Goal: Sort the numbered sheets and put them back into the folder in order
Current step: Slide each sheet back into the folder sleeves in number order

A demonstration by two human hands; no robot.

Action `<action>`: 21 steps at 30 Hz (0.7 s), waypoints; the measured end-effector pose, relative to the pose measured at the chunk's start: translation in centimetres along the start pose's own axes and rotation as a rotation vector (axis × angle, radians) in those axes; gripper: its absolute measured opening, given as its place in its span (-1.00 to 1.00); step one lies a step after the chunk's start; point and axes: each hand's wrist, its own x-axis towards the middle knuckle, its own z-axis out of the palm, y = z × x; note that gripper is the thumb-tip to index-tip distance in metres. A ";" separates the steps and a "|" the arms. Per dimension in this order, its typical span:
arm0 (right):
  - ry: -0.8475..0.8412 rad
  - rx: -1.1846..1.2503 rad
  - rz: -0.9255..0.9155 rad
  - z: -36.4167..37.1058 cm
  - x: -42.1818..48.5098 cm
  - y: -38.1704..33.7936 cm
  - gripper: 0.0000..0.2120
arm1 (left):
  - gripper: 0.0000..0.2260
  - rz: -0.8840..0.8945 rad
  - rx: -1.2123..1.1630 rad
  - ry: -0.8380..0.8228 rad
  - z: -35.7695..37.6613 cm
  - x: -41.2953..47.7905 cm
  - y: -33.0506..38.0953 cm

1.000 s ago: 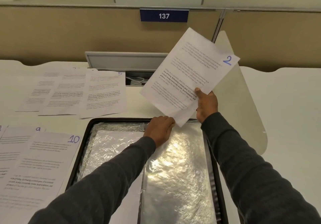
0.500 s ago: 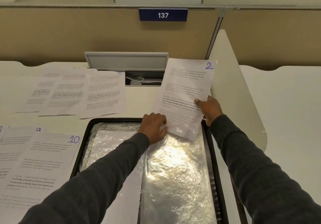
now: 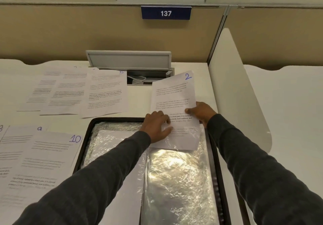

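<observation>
A black display folder (image 3: 83, 148) lies open in front of me, its clear plastic sleeves shining. The sheet numbered 2 (image 3: 174, 93) has its lower end inside the top of the right-hand sleeve (image 3: 180, 181); most of the sheet still sticks out over the desk. My right hand (image 3: 201, 111) pinches the sheet's right edge. My left hand (image 3: 157, 127) rests on the sleeve's upper left corner at the sheet's lower left. The left-hand sleeve holds a sheet (image 3: 111, 137).
Sheet 10 (image 3: 49, 156) and sheet 9 (image 3: 19, 137) lie left of the folder. A row of sheets ending in sheet 5 (image 3: 104, 93) lies at the back left. A cable box with raised lid (image 3: 129, 59) sits behind; a white divider (image 3: 236, 93) stands at right.
Sheet 2 came down from a tilted position in the air, straightened, and its lower end slid into the right-hand sleeve. Both hands moved down with it.
</observation>
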 end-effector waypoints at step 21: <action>-0.060 0.067 0.111 -1.3 -1.3 1.6 -0.74 | -0.57 -0.055 -0.238 0.090 -0.3 5.3 4.9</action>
